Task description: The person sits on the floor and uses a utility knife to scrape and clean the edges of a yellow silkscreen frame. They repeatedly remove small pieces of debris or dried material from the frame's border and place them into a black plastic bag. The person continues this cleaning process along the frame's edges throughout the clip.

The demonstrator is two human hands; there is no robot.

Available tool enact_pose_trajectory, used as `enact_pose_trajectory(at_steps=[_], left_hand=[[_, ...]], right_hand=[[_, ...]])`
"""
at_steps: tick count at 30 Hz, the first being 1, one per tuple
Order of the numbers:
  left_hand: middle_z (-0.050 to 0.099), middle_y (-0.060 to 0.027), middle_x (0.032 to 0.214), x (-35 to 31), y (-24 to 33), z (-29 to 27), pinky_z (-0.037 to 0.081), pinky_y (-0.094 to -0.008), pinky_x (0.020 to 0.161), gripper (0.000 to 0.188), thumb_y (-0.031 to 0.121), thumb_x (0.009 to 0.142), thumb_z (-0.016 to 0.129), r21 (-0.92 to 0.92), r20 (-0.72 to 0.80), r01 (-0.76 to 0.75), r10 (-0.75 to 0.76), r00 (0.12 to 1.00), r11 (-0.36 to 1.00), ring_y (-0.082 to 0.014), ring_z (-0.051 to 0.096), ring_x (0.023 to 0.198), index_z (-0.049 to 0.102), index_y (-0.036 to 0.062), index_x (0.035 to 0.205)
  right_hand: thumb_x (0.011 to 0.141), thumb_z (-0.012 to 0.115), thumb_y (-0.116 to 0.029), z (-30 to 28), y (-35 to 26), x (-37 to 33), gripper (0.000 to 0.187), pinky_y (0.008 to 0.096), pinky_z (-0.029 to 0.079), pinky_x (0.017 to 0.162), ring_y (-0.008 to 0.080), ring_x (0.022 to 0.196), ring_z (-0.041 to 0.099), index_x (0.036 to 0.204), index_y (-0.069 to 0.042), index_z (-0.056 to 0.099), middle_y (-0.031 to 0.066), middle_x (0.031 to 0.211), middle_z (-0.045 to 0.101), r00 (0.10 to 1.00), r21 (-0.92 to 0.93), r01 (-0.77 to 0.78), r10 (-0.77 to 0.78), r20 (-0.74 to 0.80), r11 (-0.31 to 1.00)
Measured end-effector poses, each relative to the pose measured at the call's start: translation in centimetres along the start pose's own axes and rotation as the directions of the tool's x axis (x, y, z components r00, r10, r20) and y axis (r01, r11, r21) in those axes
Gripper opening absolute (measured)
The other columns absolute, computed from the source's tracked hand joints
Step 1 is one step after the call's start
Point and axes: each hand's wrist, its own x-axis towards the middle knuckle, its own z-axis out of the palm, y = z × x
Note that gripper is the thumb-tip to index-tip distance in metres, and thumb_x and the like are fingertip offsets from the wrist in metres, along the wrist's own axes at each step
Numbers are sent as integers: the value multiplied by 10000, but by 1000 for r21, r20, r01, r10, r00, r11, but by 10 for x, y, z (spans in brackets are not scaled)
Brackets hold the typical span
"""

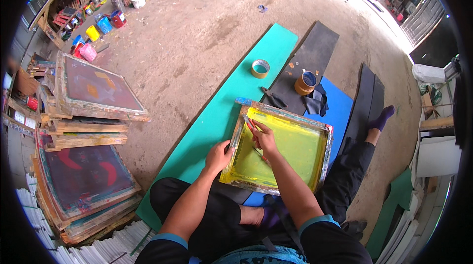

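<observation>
A wooden screen-printing frame (276, 107) with yellow-stained mesh lies tilted across my lap. My left hand (218, 158) is closed on its left rail, thumb toward the inside. In my right hand (264, 138) is a slim red tool (250, 124) that looks like a utility knife, pinched between the fingers. Its pale tip points to the frame's upper left inner edge; whether it touches is too small to tell. Beyond the frame lie dark-handled scissors (274, 97), a roll of tan tape (260, 69), another tape roll (305, 82) and a black cloth (316, 101).
Green (217, 101), black (315, 49) and blue sheets (337, 99) lie under and around me. Stacked screen frames (98, 86) stand at left. Paint cans and buckets (104, 25) line the far left. White sheets (436, 155) lean at right. My stretched leg (352, 165) lies at right.
</observation>
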Motion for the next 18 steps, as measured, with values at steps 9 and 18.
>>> enact_pose_trajectory(at_steps=[9,18], left_hand=[[722,-182,1142,-1,3,-2,543,-466,881,460,344,969,697,8,15,21,-21,1000,1000,-361,688,1014,667,51,1322],[714,-191,1176,1,-6,3,540,-462,922,466,348,974,684,29,-10,-14,15,1000,999,-368,684,1060,662,48,1330]], right_hand=[[1033,641,-179,-13,24,6,427,234,425,488,67,654,561,1458,-145,621,5,862,662,983,-290,138,-166,-73,947],[1016,644,-155,-4,19,-3,437,270,475,589,92,679,565,1452,-130,625,26,894,688,989,-234,107,-126,-71,966]])
